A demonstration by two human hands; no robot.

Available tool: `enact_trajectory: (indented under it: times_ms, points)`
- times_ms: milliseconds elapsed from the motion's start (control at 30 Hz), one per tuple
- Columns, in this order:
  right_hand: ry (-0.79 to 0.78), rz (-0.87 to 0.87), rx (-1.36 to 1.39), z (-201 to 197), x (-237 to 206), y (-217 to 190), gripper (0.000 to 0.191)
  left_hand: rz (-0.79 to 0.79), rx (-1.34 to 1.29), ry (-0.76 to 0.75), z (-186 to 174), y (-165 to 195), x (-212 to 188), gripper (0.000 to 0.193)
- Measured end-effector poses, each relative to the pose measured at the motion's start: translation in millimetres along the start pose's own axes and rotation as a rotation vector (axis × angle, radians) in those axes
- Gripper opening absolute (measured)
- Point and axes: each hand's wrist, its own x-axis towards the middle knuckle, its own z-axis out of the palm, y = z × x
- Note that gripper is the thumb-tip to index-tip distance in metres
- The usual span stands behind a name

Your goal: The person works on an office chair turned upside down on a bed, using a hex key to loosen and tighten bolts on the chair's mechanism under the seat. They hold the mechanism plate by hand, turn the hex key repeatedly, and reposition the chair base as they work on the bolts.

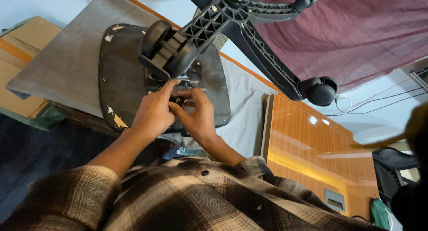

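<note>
An office chair is lying upside down on a grey cloth-covered surface [67, 66], its dark seat underside [122, 84] facing up and sitting toward the near edge of that surface. The black star-shaped chair base [232, 21] is sticking up toward the camera, with one caster [158, 41] directly above the hands and another caster [322, 92] hanging out past the surface's right edge.

The left hand [154, 113] is resting on the seat underside, its index finger stretching up to touch the metal mechanism plate [192, 79] at the middle of the seat; the other fingers are curling loosely. The right hand [198, 115] is lying just beside it, touching it, with fingers bending in around a small dark part at the mechanism; what exactly it is pinching is too hidden to tell.

A maroon cloth [356, 35] is hanging beyond the base, and a glossy orange wooden panel [312, 155] is standing at the right.
</note>
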Motion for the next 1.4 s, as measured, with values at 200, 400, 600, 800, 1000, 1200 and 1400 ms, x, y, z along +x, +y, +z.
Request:
enact_trajectory:
  times_ms: [200, 400, 600, 800, 1000, 1200, 1400]
  points:
    - [-0.022, 0.031, -0.018, -3, 3, -2, 0.026, 0.258, -0.164, 0.074, 6, -8, 2, 0.079]
    - [-0.003, -0.079, -0.062, -2, 1, -9, 0.023, 0.350, -0.142, 0.230, 18, -20, -1, 0.059]
    - [-0.051, -0.030, 0.178, -2, 5, -10, 0.023, 0.150, -0.178, 0.042, 15, -18, 11, 0.066]
    - [0.029, 0.108, -0.221, 2, 9, -11, 0.024, 0.174, -0.039, 0.168, 9, -8, 4, 0.058]
    - [-0.027, -0.071, 0.183, 2, 4, 3, 0.028, 0.173, -0.198, 0.080, 7, -9, 9, 0.054]
    - [0.019, 0.200, -0.153, 8, 3, 9, 0.027, 0.160, 0.024, 0.193, 22, -16, 6, 0.036]
    - [-0.013, -0.018, 0.166, 8, -1, 5, 0.024, 0.225, -0.112, 0.137, 19, -25, 13, 0.039]
